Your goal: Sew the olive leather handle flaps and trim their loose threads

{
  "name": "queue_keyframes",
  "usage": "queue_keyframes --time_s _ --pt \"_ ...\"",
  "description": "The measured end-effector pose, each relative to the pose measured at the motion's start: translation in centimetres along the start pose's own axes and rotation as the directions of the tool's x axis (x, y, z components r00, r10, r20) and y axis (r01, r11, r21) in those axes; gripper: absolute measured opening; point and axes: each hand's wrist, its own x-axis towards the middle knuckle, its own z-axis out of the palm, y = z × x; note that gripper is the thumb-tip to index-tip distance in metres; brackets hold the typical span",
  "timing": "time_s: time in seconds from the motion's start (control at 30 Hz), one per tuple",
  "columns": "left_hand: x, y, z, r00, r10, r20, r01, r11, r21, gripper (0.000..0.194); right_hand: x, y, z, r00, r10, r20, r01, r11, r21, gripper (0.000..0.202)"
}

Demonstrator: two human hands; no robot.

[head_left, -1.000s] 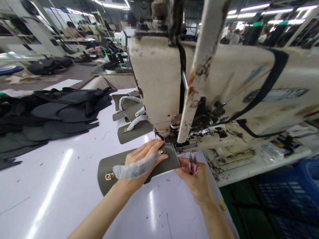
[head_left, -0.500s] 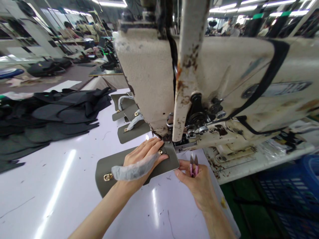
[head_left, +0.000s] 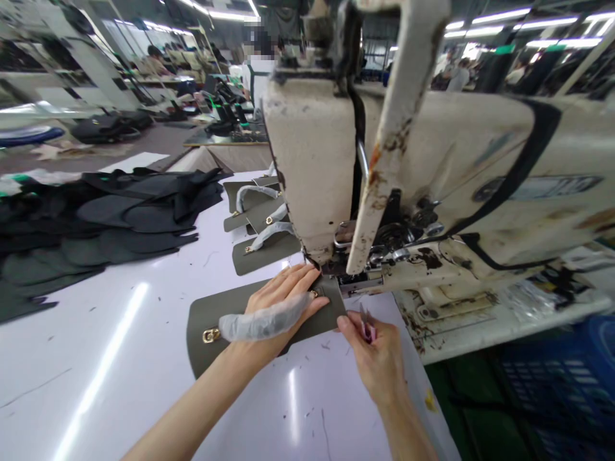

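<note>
A grey-green panel [head_left: 204, 317] lies on the white table, its far right part beneath the head of a sewing machine [head_left: 312, 147]. My left hand [head_left: 276, 307] rests on it with fingers spread, passed under a plastic-wrapped handle [head_left: 264, 323] that has gold fittings. Between thumb and fingers, my right hand [head_left: 377, 349] pinches the panel's right corner. Small pink-handled snips [head_left: 368, 328] are tucked in the same hand, blades pointing up. The needle area is partly hidden behind the machine's head and guard bar.
More panels with wrapped handles [head_left: 266, 253] lie behind my left hand. A pile of dark cut pieces [head_left: 129, 211] covers the left of the table [head_left: 158, 390]. A blue basket [head_left: 567, 397] stands low at the right. A person [head_left: 259, 64] is beyond the machine.
The view has shifted, and the person beyond the machine has come into sight. My right thumb now lies on top of the panel's corner, and the snips have tilted.
</note>
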Motion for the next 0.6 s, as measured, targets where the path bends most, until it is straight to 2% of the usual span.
queue_keyframes --time_s 0.13,0.23,0.43,0.6 --pt "0.9 0.0 -0.4 0.987 -0.053 0.151 0.056 0.998 -0.014 0.045 0.1 0.3 0.4 0.996 0.090 0.021 -0.093 0.971 0.221 0.037" --pt "1.3 -0.1 -0.7 0.968 -0.082 0.236 0.094 0.995 -0.038 0.042 0.1 0.3 0.5 0.995 0.098 0.030 -0.103 0.953 0.283 0.038" --pt "2.1 0.0 -0.7 0.979 -0.058 0.197 0.075 0.994 -0.082 0.039 0.5 0.6 0.4 0.993 0.085 0.079 -0.105 0.943 0.315 0.038" --pt "3.1 -0.1 -0.9 0.981 -0.050 0.187 0.068 0.993 -0.092 0.045 0.7 0.9 0.5 0.991 0.089 0.103 -0.119 0.932 0.342 0.034"
